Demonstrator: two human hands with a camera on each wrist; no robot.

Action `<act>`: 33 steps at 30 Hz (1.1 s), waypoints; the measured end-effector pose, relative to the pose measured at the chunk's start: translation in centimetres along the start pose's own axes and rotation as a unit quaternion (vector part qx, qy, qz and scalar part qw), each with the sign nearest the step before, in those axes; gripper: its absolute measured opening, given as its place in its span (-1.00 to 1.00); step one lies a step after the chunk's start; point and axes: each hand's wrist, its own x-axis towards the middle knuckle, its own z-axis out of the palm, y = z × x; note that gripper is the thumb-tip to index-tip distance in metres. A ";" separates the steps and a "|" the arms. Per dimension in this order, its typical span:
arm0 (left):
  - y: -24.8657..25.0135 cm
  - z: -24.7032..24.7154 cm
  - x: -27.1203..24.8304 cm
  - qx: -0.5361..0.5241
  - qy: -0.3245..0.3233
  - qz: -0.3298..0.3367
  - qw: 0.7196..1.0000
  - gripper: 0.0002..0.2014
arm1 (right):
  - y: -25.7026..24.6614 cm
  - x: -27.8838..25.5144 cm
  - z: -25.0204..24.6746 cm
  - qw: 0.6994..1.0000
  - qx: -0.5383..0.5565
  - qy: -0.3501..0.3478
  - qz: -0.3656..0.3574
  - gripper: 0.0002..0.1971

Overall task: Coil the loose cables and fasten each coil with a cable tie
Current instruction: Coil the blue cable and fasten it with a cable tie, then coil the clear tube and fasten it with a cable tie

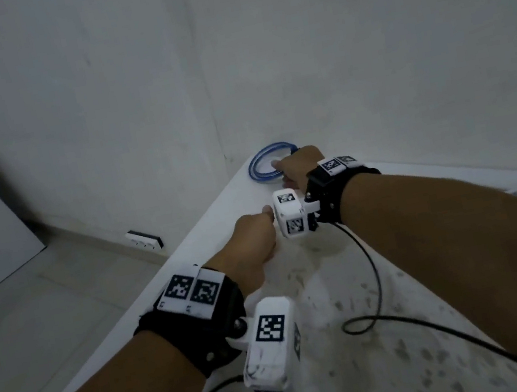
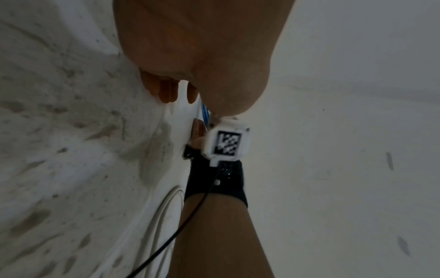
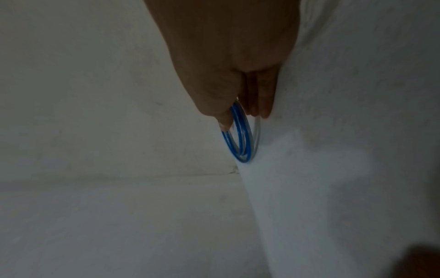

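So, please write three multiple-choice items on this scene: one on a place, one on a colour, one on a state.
1. Where does the coiled cable lie?
A. at the table's far corner
B. on the floor
C. at the table's near edge

2. Its colour?
A. red
B. blue
C. green

3. What does the right hand do?
A. hangs idle
B. lies flat on the wall
C. holds the coil

Answers:
1 A, the coil sits where the table meets the walls.
2 B, blue loops show in the right wrist view.
3 C, its fingers pinch the loops.
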 end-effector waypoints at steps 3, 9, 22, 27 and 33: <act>0.0 -0.2 0.5 -0.043 0.012 -0.028 0.999 -0.71 | 0.1 -0.2 -0.5 0.987 -0.150 0.051 -0.035 -0.60; 0.0 -0.7 0.5 -0.068 0.000 -0.033 0.997 -0.71 | 0.1 -0.4 0.2 0.947 -0.272 0.141 -0.095 -0.05; -0.2 -0.6 0.9 -0.070 0.017 -0.026 0.997 -0.63 | 0.0 0.0 -0.2 0.887 -0.428 0.078 -0.155 -0.31; -0.3 -0.3 0.8 -0.058 0.024 -0.025 0.998 -0.63 | -0.7 -1.3 -0.8 0.898 -0.411 0.056 -0.150 -0.45; 0.2 0.1 0.0 -0.027 0.024 -0.022 0.999 -0.66 | -1.5 -6.1 -4.2 0.926 -0.345 0.045 -0.148 -0.56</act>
